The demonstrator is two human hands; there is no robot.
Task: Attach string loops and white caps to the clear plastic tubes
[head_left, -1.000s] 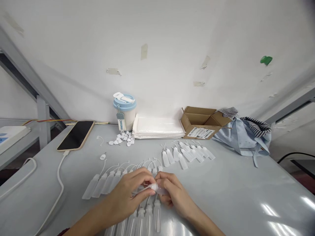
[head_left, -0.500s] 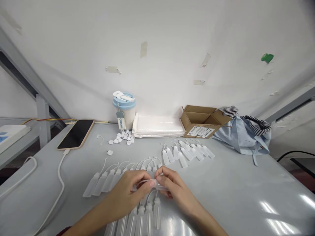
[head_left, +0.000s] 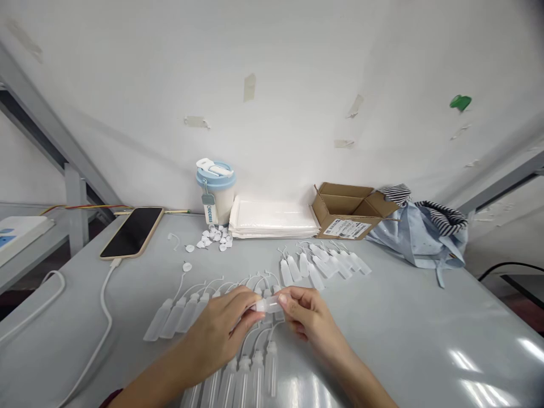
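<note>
My left hand (head_left: 225, 317) pinches the neck end of a small translucent plastic bottle (head_left: 271, 305). My right hand (head_left: 304, 311) grips the same bottle's other end between thumb and fingers, so it lies about level above the table. Left of and behind my hands is a row of similar bottles with thin curved tubes (head_left: 181, 314), partly hidden by my left hand. Nearer me, clear bottles (head_left: 257, 374) lie side by side below my fingers. Smaller frosted bottles (head_left: 323, 263) lie in a loose group beyond my right hand. Small white discs (head_left: 216, 235) are piled near the cup.
A phone (head_left: 132, 232) lies at the left, its white cable (head_left: 106, 317) running to the front edge. Along the wall stand a blue-lidded cup (head_left: 216, 192), a stack of white packets (head_left: 274, 218), an open cardboard box (head_left: 352, 212) and a light blue cloth bag (head_left: 420, 235).
The bottle between my hands has been lifted slightly and shows more plainly. My right thumb and fingers have moved right along it, away from my left fingertips.
</note>
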